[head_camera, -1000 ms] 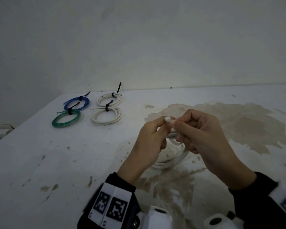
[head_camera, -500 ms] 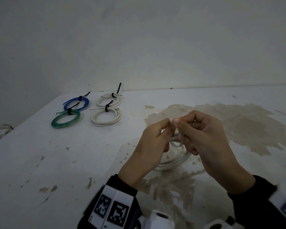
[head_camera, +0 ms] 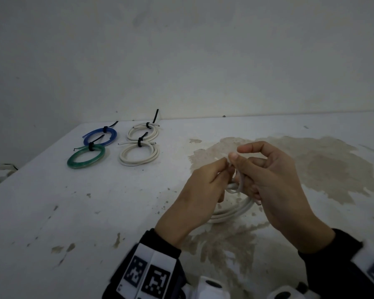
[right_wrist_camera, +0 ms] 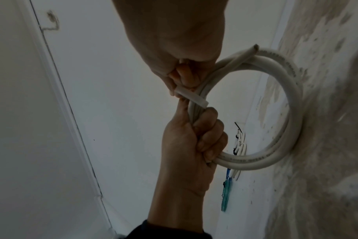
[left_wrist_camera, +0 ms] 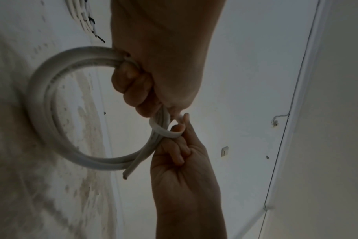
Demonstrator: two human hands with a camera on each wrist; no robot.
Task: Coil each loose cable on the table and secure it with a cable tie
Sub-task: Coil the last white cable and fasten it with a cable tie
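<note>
A white cable coil (head_camera: 235,212) is held on edge, its lower arc at the stained table (head_camera: 73,212). My left hand (head_camera: 222,169) grips the bundled turns of the coil (left_wrist_camera: 43,103) with curled fingers (left_wrist_camera: 133,84). A white cable tie (head_camera: 239,184) loops loosely round the same bundle. My right hand (head_camera: 238,154) pinches that tie (right_wrist_camera: 192,97) between thumb and fingertips (right_wrist_camera: 181,76). In the left wrist view the tie (left_wrist_camera: 164,130) curves under the turns beside one cut cable end (left_wrist_camera: 126,175). The tie's head is hidden by the fingers.
Far left on the table lie tied coils: a blue coil (head_camera: 100,137), a green coil (head_camera: 86,157) and two white coils (head_camera: 143,131) (head_camera: 139,155), each with a black tie. A wall stands right behind the table. The table's left edge runs diagonally.
The tie's white tip, which showed between the fingertips a second ago, is now covered. Both hands have sunk slightly toward the coil, and the tie loop shows round the bundle.
</note>
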